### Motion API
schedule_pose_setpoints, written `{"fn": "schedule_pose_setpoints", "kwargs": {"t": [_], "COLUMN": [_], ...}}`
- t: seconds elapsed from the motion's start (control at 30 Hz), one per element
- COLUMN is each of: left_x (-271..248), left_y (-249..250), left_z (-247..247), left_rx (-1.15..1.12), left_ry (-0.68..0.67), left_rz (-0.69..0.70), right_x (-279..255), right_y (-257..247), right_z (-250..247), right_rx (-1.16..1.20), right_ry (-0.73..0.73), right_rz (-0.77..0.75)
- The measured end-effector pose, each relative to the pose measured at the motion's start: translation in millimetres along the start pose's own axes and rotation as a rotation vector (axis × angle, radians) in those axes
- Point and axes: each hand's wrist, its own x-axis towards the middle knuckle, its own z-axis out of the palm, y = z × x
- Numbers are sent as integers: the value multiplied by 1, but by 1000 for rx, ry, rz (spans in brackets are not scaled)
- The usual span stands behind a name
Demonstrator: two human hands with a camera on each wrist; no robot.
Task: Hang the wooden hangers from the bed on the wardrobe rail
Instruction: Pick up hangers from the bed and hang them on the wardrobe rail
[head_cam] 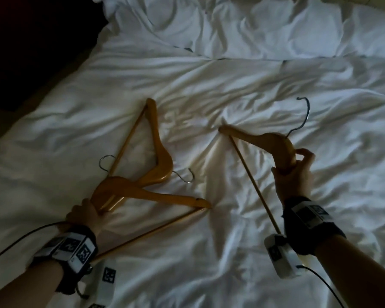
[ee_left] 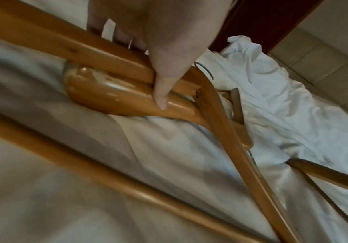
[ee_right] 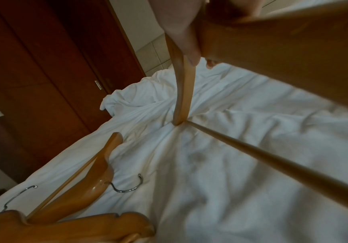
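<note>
Three wooden hangers with metal hooks are on the white bed (head_cam: pixel 231 74). My left hand (head_cam: pixel 85 210) grips the left arm of the near hanger (head_cam: pixel 142 192). In the left wrist view its thumb (ee_left: pixel 160 97) presses on the rounded end of a second hanger (ee_left: pixel 98 95), which lies crossed under the held one (ee_left: pixel 106 62). That second hanger (head_cam: pixel 158 138) points away across the sheet. My right hand (head_cam: pixel 298 165) grips the third hanger (head_cam: pixel 258 138) on its arm beside the neck and holds it tilted up. Its far tip (ee_right: pixel 178 122) touches the sheet.
A bunched white duvet (head_cam: pixel 231 25) lies across the far part of the bed. Dark wooden wardrobe doors (ee_right: pixel 44 65) with metal pulls stand beyond the bed's left side, beside a tiled wall (ee_right: pixel 156 49). Black cables trail from both wrist bands.
</note>
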Motion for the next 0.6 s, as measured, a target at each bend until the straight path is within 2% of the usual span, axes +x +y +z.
{"fn": "schedule_pose_setpoints", "kwargs": {"t": [0.13, 0.23, 0.4, 0.5, 0.6], "left_x": [4, -4, -20, -31, -53], "left_y": [1, 7, 17, 21, 18], "left_z": [-7, -17, -49, -82, -135], "left_rx": [-48, -269, -439, -694, -962], "left_ry": [32, -20, -34, -41, -26], "left_rz": [86, 118, 380, 436, 465], "right_x": [-12, -23, -50, -61, -69], "right_y": [-12, -19, -35, -58, -100], "right_z": [-4, -1, 9, 2, -18], "right_rx": [-39, -74, -75, -46, -8], "right_ry": [-59, -134, -200, -216, -221], "right_rz": [18, -14, -45, -62, -110]}}
